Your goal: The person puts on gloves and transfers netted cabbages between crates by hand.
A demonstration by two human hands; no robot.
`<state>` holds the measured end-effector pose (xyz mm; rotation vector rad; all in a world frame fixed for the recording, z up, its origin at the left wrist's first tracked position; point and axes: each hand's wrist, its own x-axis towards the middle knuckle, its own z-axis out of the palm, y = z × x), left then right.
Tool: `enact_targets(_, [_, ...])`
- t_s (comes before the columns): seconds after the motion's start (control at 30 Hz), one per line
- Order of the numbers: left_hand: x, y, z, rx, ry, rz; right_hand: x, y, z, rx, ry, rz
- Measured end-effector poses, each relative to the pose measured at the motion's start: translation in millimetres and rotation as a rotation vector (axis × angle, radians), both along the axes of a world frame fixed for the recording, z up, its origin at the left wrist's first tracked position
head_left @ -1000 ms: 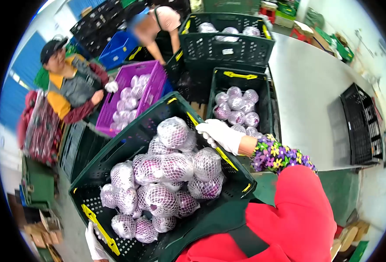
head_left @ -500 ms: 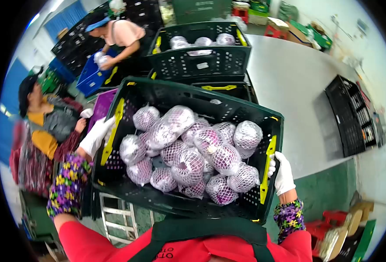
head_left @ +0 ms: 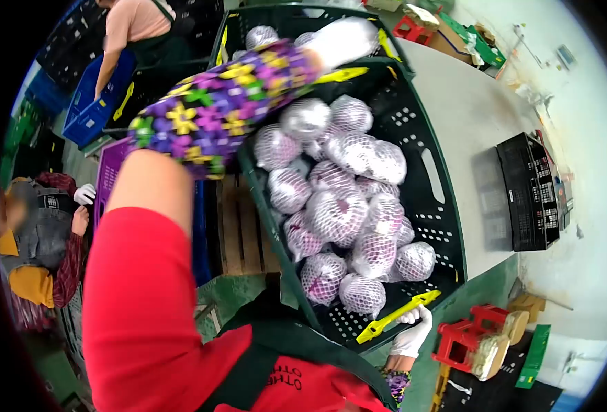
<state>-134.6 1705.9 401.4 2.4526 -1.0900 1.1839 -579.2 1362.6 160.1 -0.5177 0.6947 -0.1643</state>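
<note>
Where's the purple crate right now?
The purple crate is at the head view's left, between a co-worker's gloved hand and the wearer's left arm.

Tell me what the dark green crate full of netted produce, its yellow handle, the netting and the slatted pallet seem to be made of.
Crate: moulded plastic, judging by its perforated walls.
Yellow handle: probably plastic, smooth, evenly coloured.
Netting: white mesh, likely plastic foam.
Pallet: apparently bare wood, brown separate slats.

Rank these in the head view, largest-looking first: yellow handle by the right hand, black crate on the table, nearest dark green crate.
1. Dark green crate
2. Black crate
3. Yellow handle
</note>
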Motion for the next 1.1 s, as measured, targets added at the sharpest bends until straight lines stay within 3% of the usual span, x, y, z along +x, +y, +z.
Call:
enact_targets(0.07, [-52, -87, 77, -0.631, 0.652, -0.489, 12, 10, 16, 0.018, 0.053, -0.087])
enact_targets(0.1, [-40, -99, 100, -0.424, 0.066, -0.569, 20, 19, 16, -0.112, 0.08, -0.12])
enact_targets(0.13, [-35, -93, 112, -0.191, -0.523, -0.597, 18, 21, 15, -0.06, 0.031, -0.124])
enact_targets(0.2, [-113, -71, 109, -0.558, 0.322, -0.438, 19, 33, 22, -0.146, 0.062, -0.128])
enact_targets(0.27, [-130, -42, 73, -0.44, 0.477, -0.184, 32, 37, 25, -0.257, 0.104, -0.057])
enact_targets(0.3, [-138, -29, 48, -0.581, 0.537, -0.273, 48, 30, 14, -0.422, 0.216, -0.091])
enact_targets(0.33, [-139, -26, 15, -0.622, 0.241, -0.206, 54, 23, 18, -0.403, 0.054, 0.019])
enact_targets(0.37, [-149, -20, 5, -0.621, 0.368, -0.135, 72, 13, 12, -0.479, 0.167, -0.025])
enact_targets(0.4, [-168, -23, -9, -0.806, 0.321, -0.198, 62, -9, 27, -0.345, 0.013, 0.09])
enact_targets(0.43, [-184, -28, -22, -0.99, 0.218, -0.204, 47, -18, 47, -0.469, 0.121, 0.048])
enact_targets(0.47, [-158, 25, -25, -1.092, 0.214, -0.066, 82, -1, 40, -0.412, 0.059, 0.058])
enact_targets(0.5, [-129, 52, -50, -1.35, 0.224, -0.113, 94, 2, 49, -0.488, 0.128, 0.06])
enact_targets(0.53, [-103, 94, -71, -1.234, -0.069, 0.098, 102, 6, 56, -0.543, 0.144, 0.054])
enact_targets(0.57, [-79, 140, -91, -1.661, 0.231, 0.08, 104, 12, 64, -0.487, 0.139, 0.074])
enact_targets(0.6, [-55, 193, -105, -1.7, 0.451, 0.357, 89, -32, 27, -0.337, -0.081, 0.245])
enact_targets(0.63, [-53, 221, -91, -1.669, 0.414, 0.4, 88, -13, 42, -0.399, 0.061, 0.118])
enact_targets(0.67, [-67, 216, -64, -1.658, 0.128, 0.312, 98, 17, 60, -0.463, 0.2, -0.012])
enact_targets(0.7, [-81, 206, -41, -1.588, 0.025, 0.256, 95, 8, 57, -0.436, 0.131, 0.119])
enact_targets(0.73, [-92, 191, -28, -1.49, -0.011, 0.07, 87, -1, 60, -0.41, 0.085, 0.226])
enact_targets(0.8, [-127, 138, -28, -1.465, 0.197, -0.125, 91, 28, 90, -0.422, 0.318, 0.111])
enact_targets(0.87, [-169, 78, -57, -1.31, 0.285, 0.143, 85, 7, 116, -0.588, 0.575, 0.538])
enact_targets(0.93, [-183, 48, -108, -1.362, 0.561, 0.029, 89, -48, 131, -0.788, 0.519, 1.107])
enact_targets(0.97, [-201, 32, -122, -1.308, 0.565, 0.102, 99, -69, 142, -1.021, 0.393, 1.382])
enact_targets(1.03, [-218, 7, -138, -1.335, 0.609, 0.161, 124, -108, 147, -1.356, 0.012, 1.337])
enact_targets(1.07, [-224, 0, -143, -1.411, 0.643, 0.153, 139, -105, 165, -1.455, -0.067, 1.146])
enact_targets(1.1, [-228, -7, -144, -1.499, 0.693, 0.173, 157, -112, 169, -1.38, -0.099, 0.996])
